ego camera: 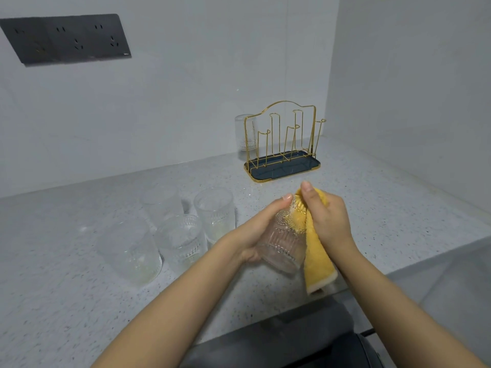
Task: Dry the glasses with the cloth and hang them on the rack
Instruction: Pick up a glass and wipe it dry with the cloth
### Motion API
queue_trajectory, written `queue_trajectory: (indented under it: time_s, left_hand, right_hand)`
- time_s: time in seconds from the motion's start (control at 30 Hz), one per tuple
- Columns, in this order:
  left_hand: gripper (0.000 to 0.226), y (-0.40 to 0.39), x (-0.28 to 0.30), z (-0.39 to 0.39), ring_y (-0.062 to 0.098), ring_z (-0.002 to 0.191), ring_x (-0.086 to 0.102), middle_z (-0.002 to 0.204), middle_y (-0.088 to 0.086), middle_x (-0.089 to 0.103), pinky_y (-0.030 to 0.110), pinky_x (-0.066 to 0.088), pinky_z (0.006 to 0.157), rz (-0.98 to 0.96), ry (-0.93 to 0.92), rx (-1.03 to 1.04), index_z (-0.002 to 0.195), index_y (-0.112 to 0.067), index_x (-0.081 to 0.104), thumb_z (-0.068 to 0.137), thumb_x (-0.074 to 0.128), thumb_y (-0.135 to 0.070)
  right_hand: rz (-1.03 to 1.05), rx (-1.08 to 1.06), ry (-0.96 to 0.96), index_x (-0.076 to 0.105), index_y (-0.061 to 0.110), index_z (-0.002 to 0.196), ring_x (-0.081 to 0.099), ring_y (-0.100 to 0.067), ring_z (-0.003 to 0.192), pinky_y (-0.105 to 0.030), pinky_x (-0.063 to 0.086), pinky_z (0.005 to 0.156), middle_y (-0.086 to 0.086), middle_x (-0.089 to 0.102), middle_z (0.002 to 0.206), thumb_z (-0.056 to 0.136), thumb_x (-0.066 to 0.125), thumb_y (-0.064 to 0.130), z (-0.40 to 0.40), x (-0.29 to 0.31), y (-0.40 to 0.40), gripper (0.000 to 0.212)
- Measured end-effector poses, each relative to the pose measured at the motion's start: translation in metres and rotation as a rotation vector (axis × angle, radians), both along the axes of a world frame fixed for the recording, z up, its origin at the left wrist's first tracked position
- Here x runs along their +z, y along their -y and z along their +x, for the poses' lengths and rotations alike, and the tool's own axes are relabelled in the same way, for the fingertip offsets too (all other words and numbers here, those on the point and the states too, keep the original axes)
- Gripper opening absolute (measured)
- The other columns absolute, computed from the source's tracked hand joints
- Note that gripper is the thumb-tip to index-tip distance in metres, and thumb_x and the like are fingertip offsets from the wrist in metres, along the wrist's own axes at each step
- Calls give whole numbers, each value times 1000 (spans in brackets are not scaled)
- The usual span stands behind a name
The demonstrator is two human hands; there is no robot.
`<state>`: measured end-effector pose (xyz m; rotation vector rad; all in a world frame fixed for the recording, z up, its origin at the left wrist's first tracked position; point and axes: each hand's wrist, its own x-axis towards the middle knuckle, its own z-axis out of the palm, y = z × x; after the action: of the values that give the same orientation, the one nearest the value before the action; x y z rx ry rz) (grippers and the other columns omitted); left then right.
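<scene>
My left hand grips a clear ribbed glass, tilted with its base pointing away from me. My right hand holds a yellow cloth against the glass's right side and base. The cloth's tail hangs down past the glass. A gold wire rack on a dark blue tray stands at the back near the corner, with no glass on its prongs. Several more clear glasses stand upright on the counter to the left, such as one nearest my left hand. Another glass stands behind the rack.
The speckled grey counter ends in an edge at the right front. A dark socket panel is on the back wall, top left. A dark object lies below the counter's front edge.
</scene>
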<state>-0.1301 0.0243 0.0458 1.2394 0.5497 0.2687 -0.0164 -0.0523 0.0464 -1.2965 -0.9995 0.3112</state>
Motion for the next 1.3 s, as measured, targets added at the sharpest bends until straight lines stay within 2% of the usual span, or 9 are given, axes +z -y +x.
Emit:
queue_trajectory:
  time_s: [0.13, 0.3, 0.47, 0.6, 0.7, 0.87, 1.1, 1.17, 1.3]
  left_hand:
    - [44, 0, 0, -2, 20, 93, 72, 108, 2, 73, 41, 61, 78, 142, 8, 124, 100, -31, 74, 75, 64, -66]
    - [52, 13, -31, 5, -8, 89, 65, 107, -15, 64, 12, 52, 75, 595, 101, 355, 118, -32, 48, 76, 76, -45]
    - [40, 10, -22, 13, 18, 94, 68, 110, 9, 70, 40, 55, 85, 56, 187, 310, 112, -18, 63, 90, 56, -51]
    - [47, 3, -11, 11, 18, 64, 69, 83, 6, 72, 29, 57, 57, -281, 119, 207, 105, -14, 65, 95, 43, -54]
    - [44, 4, -12, 11, 16, 85, 71, 107, 7, 70, 37, 60, 74, -32, 85, 274, 119, -18, 56, 95, 47, -54]
    - [33, 5, -29, 8, -17, 76, 56, 104, -16, 50, 1, 41, 57, 664, 63, 459, 115, -34, 39, 92, 60, -43]
    - [55, 2, -7, 12, 21, 59, 66, 75, 11, 71, 25, 53, 54, -265, 62, 278, 106, -7, 58, 97, 38, -56]
    - [57, 1, -5, 9, 20, 53, 68, 68, 7, 72, 23, 54, 48, -145, -20, 230, 105, -11, 57, 95, 34, -63]
    - [57, 13, -15, 13, 10, 86, 70, 106, -4, 66, 30, 57, 82, 371, -23, 322, 120, -24, 49, 86, 46, -70]
  right_hand:
    - [-98, -286, 13, 35, 17, 50, 32, -12, 45, -26, 26, 44, 3, 32, 45, 88, 48, 52, 12, 4, -12, 54]
    - [-191, -452, -33, 32, 18, 50, 33, -15, 48, -29, 25, 47, 1, 34, 48, 89, 43, 56, 22, 5, -24, 56]
    - [-10, -388, 5, 34, 20, 49, 31, -4, 41, -18, 25, 40, 6, 33, 45, 91, 47, 49, 14, -3, -26, 53]
    - [78, -349, 8, 34, 21, 48, 32, -3, 38, -12, 23, 38, 7, 32, 44, 92, 51, 41, 12, -6, -27, 51]
    - [-1, -431, -102, 31, 21, 47, 28, -5, 41, -18, 24, 40, 6, 30, 44, 91, 48, 47, 18, -2, -31, 54]
    - [-91, -453, -183, 32, 21, 47, 31, -11, 44, -27, 26, 45, 4, 31, 46, 90, 46, 51, 21, -3, -35, 55]
    - [90, -386, -21, 34, 20, 49, 31, -4, 40, -14, 22, 39, 7, 32, 45, 91, 50, 43, 16, -7, -29, 51]
    - [86, -400, -57, 34, 20, 48, 30, -4, 39, -14, 22, 38, 6, 31, 45, 91, 50, 44, 18, -4, -29, 52]
    - [7, -458, -148, 29, 21, 47, 28, -7, 42, -25, 24, 44, 6, 29, 45, 91, 48, 47, 25, 3, -30, 55]
